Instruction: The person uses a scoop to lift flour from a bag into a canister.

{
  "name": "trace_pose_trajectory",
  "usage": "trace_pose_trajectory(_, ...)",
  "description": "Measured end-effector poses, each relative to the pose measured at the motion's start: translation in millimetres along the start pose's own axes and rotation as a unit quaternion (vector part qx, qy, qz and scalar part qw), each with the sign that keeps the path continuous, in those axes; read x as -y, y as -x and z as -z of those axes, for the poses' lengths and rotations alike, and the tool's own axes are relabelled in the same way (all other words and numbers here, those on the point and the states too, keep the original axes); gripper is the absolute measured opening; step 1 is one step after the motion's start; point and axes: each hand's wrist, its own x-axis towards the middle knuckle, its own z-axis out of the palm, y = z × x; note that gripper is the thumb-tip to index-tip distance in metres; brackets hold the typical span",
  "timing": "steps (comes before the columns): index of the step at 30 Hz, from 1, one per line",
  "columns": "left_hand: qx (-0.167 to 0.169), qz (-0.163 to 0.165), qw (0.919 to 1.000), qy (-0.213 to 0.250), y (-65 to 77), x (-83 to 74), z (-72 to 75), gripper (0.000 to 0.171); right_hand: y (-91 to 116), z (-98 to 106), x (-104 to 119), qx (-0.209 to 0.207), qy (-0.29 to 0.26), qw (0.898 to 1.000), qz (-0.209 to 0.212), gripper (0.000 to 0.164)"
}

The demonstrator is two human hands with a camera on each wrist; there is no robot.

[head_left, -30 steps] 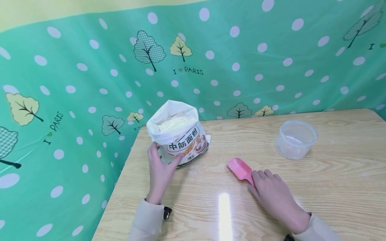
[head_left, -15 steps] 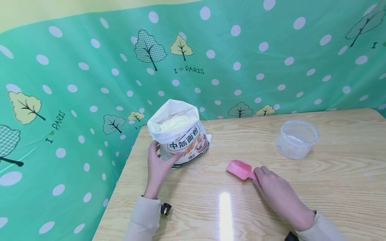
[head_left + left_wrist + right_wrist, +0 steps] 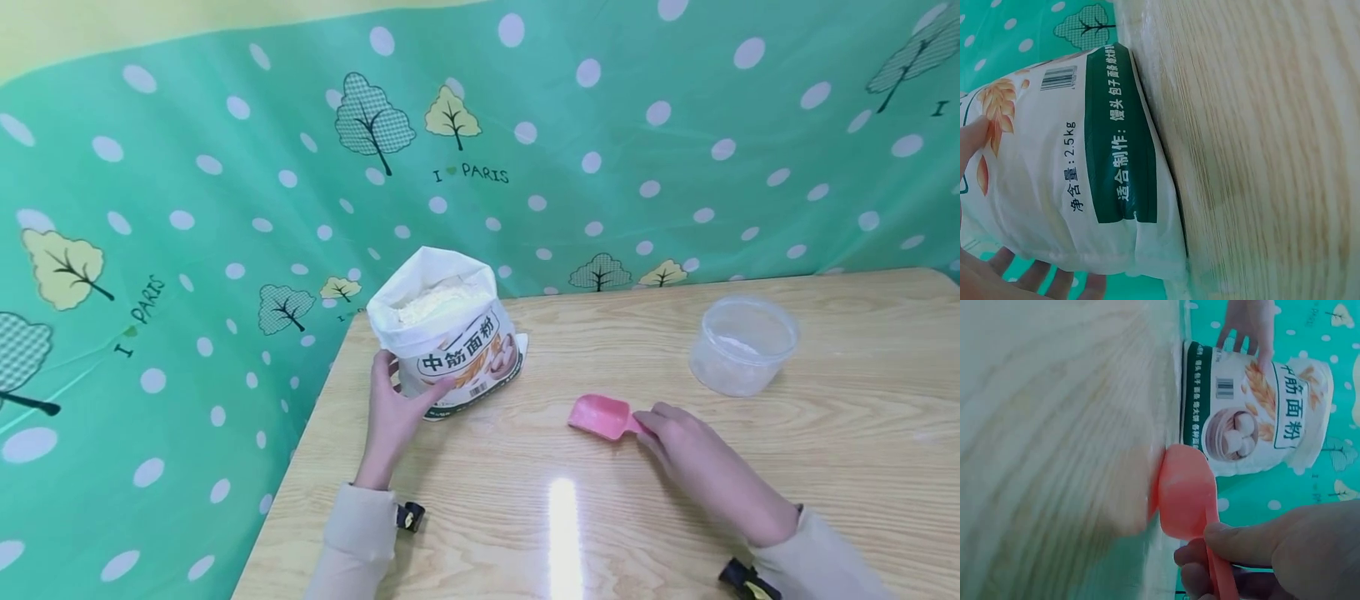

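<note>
An open white bag of flour point(image 3: 480, 358) stands at the table's left back, its top rolled down and flour point(image 3: 442, 302) heaped inside. My left hand point(image 3: 390, 421) grips the bag's near left side, thumb point(image 3: 974, 139) on the printed front and fingers point(image 3: 1032, 276) round the side. In my right hand point(image 3: 690, 454) is the handle of a pink scoop point(image 3: 602, 416), pinched between thumb and fingers. In the right wrist view the scoop's bowl point(image 3: 1186, 487) is low at the table surface. A lidded or open top cannot be told apart on the clear round tub point(image 3: 742, 350), beyond my right hand.
The wooden table point(image 3: 495, 508) has its back edge against a green dotted curtain point(image 3: 525, 150), which also hangs along the left. Some white residue shows in the tub. A bright light reflection lies on the table's front middle.
My right hand has shifted slightly right and turned the scoop, so its bowl points more to the left. The left hand and the flour bag stay nearly still.
</note>
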Motion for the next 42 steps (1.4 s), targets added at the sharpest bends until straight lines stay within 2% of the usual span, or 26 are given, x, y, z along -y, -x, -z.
trace_pose_trajectory(12,-0.003,0.001,1.0000,0.001,-0.8,2.3,-1.6,0.098,-4.7,9.7,-9.2,-0.020,0.000,0.999,0.035,0.020)
trace_pose_trajectory(27,-0.003,0.005,1.0000,-0.007,-1.0,1.8,-1.1,0.102,-15.8,28.8,-6.5,-0.038,0.002,0.998,0.048,0.023)
trace_pose_trajectory(42,-0.004,0.002,1.0000,-0.007,-1.2,1.6,-0.1,0.099,-38.0,51.2,0.4,-0.068,-0.018,0.996,0.052,0.021)
